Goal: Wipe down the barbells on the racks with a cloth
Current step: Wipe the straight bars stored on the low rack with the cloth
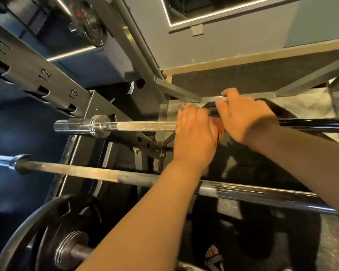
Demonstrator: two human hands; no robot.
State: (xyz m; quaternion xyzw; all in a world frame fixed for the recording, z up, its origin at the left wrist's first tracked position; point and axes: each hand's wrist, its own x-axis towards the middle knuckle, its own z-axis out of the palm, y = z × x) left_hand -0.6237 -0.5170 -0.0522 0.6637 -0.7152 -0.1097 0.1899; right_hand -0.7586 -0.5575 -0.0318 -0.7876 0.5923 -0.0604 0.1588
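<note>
Grips orange cloth (219, 125) round upper barbell (145, 125) with left hand (196, 132), curls right hand (243, 118) over it at 3 o'clock, touching

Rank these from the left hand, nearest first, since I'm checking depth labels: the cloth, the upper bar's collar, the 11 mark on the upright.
1. Cloth: right against the left hand, showing at its right edge.
2. Collar: along the bar, to the left of the hand.
3. 11 mark: far up the upright, at upper left.
</note>
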